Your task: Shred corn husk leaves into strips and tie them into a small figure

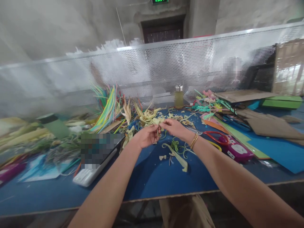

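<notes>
Over the middle of the blue table, my left hand (148,135) and my right hand (175,128) meet at the fingertips. Both are pinched on a pale yellow-green strip of corn husk (157,121). Its lower part is partly hidden by my fingers. Behind it lies a heap of pale husk strips (147,116), with a dry husk bundle (127,111) standing to its left. A curled husk scrap (178,159) and a green stringy tuft (175,144) lie on the table below my right hand. A bracelet circles my right wrist.
Red-handled scissors (215,135) and a purple device (237,151) lie to the right, near coloured paper sheets (273,152) and cardboard (270,122). On the left are a propped device (95,169) and colourful stems (108,107). A jar (179,97) stands before the perforated screen (166,66).
</notes>
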Tool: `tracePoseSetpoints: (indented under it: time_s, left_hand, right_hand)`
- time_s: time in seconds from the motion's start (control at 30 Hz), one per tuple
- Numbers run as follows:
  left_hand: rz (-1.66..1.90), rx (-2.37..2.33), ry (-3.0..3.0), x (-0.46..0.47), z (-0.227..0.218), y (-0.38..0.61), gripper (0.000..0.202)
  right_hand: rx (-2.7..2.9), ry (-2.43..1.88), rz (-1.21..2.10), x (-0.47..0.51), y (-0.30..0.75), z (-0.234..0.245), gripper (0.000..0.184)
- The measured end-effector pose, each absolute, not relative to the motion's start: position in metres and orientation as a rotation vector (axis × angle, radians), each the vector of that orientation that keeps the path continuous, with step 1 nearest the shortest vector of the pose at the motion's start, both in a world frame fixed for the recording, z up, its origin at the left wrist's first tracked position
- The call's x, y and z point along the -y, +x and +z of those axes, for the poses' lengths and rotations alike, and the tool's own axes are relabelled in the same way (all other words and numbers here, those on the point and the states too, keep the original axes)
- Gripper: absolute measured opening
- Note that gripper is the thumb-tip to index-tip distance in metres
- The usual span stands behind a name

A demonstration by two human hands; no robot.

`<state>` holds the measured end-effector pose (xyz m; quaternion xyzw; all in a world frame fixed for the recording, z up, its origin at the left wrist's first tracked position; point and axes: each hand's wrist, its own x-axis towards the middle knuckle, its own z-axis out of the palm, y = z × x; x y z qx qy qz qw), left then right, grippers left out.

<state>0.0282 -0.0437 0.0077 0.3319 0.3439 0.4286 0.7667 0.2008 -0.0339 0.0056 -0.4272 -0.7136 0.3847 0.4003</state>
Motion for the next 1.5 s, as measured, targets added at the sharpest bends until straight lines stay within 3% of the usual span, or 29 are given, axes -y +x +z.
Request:
tracePoseSetpoints:
  time_s: [0.2, 0.63, 0.73, 0.93, 1.27, 1.5]
  left_hand:
    - [0.932, -0.821, 0.715, 0.044, 0.009, 0.029, 0.005]
    - [0.939, -0.964, 0.717, 0.037, -0.001, 0.031, 0.009]
    - [0.972, -1.045, 0.824, 0.037, -0.004, 0.031, 0.011]
    - [1.088, -1.033, 1.194, 0.047, 0.002, 0.035, 0.031]
    - [1.068, -1.036, 1.395, 0.050, -0.001, 0.044, 0.012]
    - [1.042, -1.101, 1.489, 0.039, -0.013, 0.042, 0.006]
  right_hand:
    - [1.960, -1.134, 0.577, 0.029, 0.207, 0.004, 0.025]
    - [2.063, -1.152, 0.507, 0.028, 0.217, 0.009, 0.023]
    - [2.019, -1.164, 0.580, 0.027, 0.217, 0.006, 0.022]
    - [1.688, -1.093, 1.030, 0.023, 0.215, 0.002, 0.022]
    - [1.692, -1.034, 0.999, 0.030, 0.210, 0.009, 0.026]
    - [1.544, -1.097, 1.319, 0.026, 0.210, -0.002, 0.028]
